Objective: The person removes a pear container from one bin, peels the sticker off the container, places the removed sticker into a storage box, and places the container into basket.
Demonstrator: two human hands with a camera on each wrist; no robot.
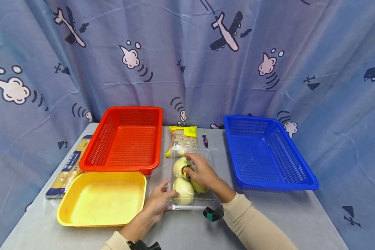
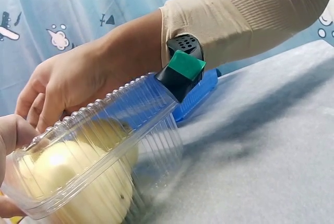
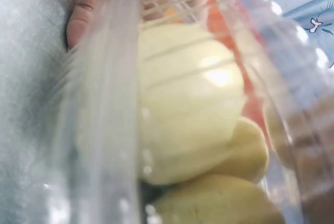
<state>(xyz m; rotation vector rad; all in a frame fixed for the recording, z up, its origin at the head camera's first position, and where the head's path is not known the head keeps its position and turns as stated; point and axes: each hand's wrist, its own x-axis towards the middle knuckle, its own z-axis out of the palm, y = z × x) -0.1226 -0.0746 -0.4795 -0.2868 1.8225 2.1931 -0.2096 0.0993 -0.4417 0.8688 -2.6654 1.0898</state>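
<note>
A clear plastic clamshell box (image 1: 191, 205) holds pale yellow round fruits (image 1: 183, 191), which show through its ribbed wall in both wrist views. My left hand (image 1: 158, 198) grips the box's near left side, thumb over the rim. Above the box is my right hand (image 1: 203, 172), its fingers arched and spread over a fruit, fingertips beside a round black-and-gold label (image 1: 186, 171). In the left wrist view, the right hand (image 2: 68, 88) reaches down behind the box's ribbed upper edge, its fingertips partly hidden.
Left stand a red basket (image 1: 122, 168) and a yellow tray (image 1: 103, 218), with a long blue-and-gold packet (image 1: 67, 170) beside them. Behind the box lie a yellow-topped bag (image 1: 183, 137) and a purple-wrapped candy (image 1: 205, 141). A blue basket (image 1: 278, 185) is at right, near the curtain (image 1: 193, 69).
</note>
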